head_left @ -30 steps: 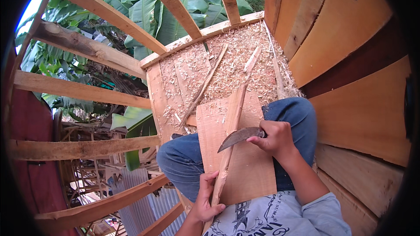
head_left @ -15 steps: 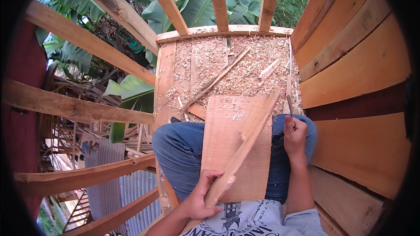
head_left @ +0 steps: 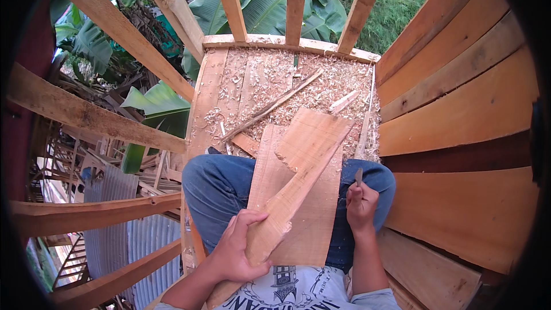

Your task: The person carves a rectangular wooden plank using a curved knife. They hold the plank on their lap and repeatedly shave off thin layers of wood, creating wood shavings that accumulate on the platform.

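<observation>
Nearest us, our left hand (head_left: 238, 247) has its grip clenched around the low end of a long, tapered pale wood slat (head_left: 298, 178), angled toward one o'clock so its face is exposed. It rests on a flat pale wooden board (head_left: 313, 224) across our lap, a makeshift worktop. At three o'clock, our right hand (head_left: 361, 206) is clenched on a small blade (head_left: 359, 176), held aside. Beyond, wood shavings (head_left: 298, 89) cover the plank floor (head_left: 209, 92).
</observation>
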`<state>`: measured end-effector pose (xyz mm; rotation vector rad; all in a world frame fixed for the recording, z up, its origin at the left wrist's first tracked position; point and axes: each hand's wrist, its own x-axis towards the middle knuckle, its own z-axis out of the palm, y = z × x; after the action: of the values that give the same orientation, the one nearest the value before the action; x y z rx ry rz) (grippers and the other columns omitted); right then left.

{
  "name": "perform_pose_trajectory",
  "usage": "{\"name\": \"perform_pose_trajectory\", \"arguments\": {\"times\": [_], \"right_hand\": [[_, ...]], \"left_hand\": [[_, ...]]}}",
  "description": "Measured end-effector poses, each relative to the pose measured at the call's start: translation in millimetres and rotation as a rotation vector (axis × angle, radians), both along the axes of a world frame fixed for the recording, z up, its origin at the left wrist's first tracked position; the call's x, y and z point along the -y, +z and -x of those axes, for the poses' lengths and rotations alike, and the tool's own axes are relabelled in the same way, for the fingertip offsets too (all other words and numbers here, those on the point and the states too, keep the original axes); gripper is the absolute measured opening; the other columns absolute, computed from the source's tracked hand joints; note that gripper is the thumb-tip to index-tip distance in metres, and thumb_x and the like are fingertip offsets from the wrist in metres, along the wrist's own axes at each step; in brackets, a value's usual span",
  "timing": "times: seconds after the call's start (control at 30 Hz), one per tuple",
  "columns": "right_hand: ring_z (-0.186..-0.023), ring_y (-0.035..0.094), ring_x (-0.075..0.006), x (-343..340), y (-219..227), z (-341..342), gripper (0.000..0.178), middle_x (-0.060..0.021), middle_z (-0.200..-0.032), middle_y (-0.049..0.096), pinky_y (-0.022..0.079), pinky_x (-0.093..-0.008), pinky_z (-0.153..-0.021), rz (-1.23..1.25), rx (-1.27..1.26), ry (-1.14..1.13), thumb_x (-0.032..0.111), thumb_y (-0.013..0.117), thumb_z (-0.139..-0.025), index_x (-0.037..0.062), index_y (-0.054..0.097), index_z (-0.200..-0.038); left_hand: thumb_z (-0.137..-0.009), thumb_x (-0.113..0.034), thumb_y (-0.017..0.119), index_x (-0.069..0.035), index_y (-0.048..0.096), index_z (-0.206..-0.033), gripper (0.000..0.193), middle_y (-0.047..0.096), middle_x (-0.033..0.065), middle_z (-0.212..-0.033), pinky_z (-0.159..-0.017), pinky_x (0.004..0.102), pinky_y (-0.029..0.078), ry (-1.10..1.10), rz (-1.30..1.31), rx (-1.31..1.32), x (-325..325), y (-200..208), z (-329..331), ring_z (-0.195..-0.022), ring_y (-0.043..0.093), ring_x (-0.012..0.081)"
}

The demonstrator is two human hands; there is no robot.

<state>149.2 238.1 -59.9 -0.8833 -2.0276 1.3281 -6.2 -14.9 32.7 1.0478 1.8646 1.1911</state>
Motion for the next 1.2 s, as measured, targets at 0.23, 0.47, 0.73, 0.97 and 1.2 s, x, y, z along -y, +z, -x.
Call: {"name": "perform_pose_trajectory", "arguments": {"times": [0.23, 0.47, 0.73, 0.97, 1.2], "right_hand": [[-0.048, 0.052, -0.0308, 34, 23, 9, 0.051, -0.0142, -0.055, 0.048, 0.04, -0.0351, -0.045, -0.179, 0.11, 0.335, 0.043, 0.068, -0.087, 0.0008, 0.052, -0.065], [-0.046, 0.051, -0.0321, 29, 19, 14, 0.061, -0.0132, -0.053, 0.045, 0.039, -0.0364, -0.044, -0.261, 0.143, 0.215, 0.056, 0.066, -0.083, 0.0022, 0.047, -0.061], [-0.052, 0.036, -0.0089, -24, 10, 10, 0.067, -0.0029, -0.052, 0.034, 0.03, -0.0316, -0.046, -0.207, 0.12, -0.187, 0.059, 0.046, -0.096, 0.0022, 0.046, -0.062], [-0.047, 0.038, -0.0063, -18, 27, -3, 0.066, 0.003, -0.053, 0.04, 0.028, -0.0228, -0.043, 0.009, 0.025, -0.153, 0.063, 0.042, -0.096, 0.0072, 0.043, -0.061], [-0.05, 0.055, -0.033, 39, 33, -3, 0.056, -0.0127, -0.055, 0.049, 0.042, -0.0384, -0.045, -0.279, 0.19, 0.222, 0.053, 0.067, -0.084, 0.0039, 0.05, -0.062]], "left_hand": [[-0.057, -0.024, 0.078, -0.004, 0.042, -0.13, 0.083, 0.05, 0.0185, -0.117, -0.094, 0.0413, 0.038, -0.007, 0.044, -0.076, -3, -10, -6, -0.107, 0.05, 0.0362], [-0.057, -0.025, 0.079, -0.005, 0.043, -0.13, 0.084, 0.05, 0.0213, -0.118, -0.094, 0.0421, 0.038, -0.004, 0.009, -0.047, 0, -15, -11, -0.107, 0.05, 0.0377], [-0.057, -0.024, 0.079, -0.005, 0.045, -0.129, 0.083, 0.051, 0.023, -0.116, -0.094, 0.0455, 0.039, -0.05, 0.005, -0.016, -2, -8, -19, -0.106, 0.052, 0.0391], [-0.055, -0.025, 0.08, -0.005, 0.045, -0.129, 0.084, 0.052, 0.022, -0.114, -0.095, 0.0455, 0.038, -0.012, 0.02, -0.055, -7, -11, -15, -0.106, 0.052, 0.0394], [-0.052, -0.024, 0.079, -0.006, 0.044, -0.127, 0.085, 0.049, 0.0214, -0.113, -0.091, 0.0448, 0.04, -0.035, 0.027, -0.205, -13, -4, -13, -0.103, 0.051, 0.036]]}}
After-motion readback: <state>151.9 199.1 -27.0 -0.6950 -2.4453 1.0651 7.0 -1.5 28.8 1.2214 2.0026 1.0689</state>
